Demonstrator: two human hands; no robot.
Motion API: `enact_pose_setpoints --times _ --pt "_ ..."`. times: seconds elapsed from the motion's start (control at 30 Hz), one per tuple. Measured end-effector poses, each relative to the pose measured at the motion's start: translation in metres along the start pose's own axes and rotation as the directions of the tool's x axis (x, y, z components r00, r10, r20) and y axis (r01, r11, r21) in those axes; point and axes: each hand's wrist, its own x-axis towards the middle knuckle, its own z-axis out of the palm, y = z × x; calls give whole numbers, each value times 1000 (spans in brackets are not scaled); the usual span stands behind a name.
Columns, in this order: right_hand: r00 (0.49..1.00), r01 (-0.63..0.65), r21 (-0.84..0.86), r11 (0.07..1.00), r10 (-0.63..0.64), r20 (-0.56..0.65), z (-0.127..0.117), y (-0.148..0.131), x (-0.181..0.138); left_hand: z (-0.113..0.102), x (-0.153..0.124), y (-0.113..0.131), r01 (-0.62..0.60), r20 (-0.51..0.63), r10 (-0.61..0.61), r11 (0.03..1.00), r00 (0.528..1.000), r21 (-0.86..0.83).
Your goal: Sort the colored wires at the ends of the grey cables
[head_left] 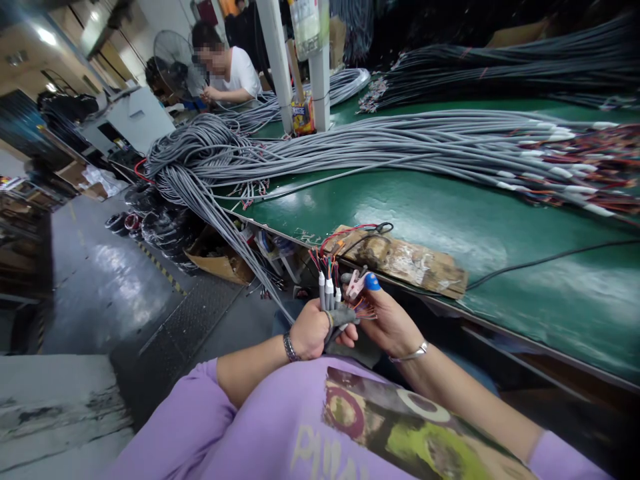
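My left hand (pixel 311 330) is closed around several grey cables (pixel 324 301) near my lap. White sleeves (pixel 329 287) cover the cable ends, and thin coloured wires (pixel 327 263) fan out above them. Dark coverings are on some of my left fingers. My right hand (pixel 395 325), with a blue covering on the thumb, pinches a small pink clip (pixel 355 285) close beside the sleeves. Loose orange wire ends (pixel 367 311) stick out between the two hands.
A worn wooden block (pixel 417 263) lies at the edge of the green table (pixel 500 227). Long bundles of grey cables (pixel 350 150) stretch across the table. Another person (pixel 235 73) sits beyond, near a fan (pixel 173 60). A cardboard box (pixel 220 257) stands on the floor.
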Motion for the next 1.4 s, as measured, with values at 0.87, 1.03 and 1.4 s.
enact_pose_setpoints --times 0.87,1.03,1.4 --pt "994 99 -93 991 -102 -34 -22 5 6 -8 -10 -2 -65 11 67 992 998 -105" --pt "999 -23 127 992 26 -21 -16 0 11 -5 -6 1 -34 -4 34 995 999 -96" --pt "996 27 133 991 -16 -84 -8 1 9 -5 -3 -2 -14 -23 12 998 1000 -67"
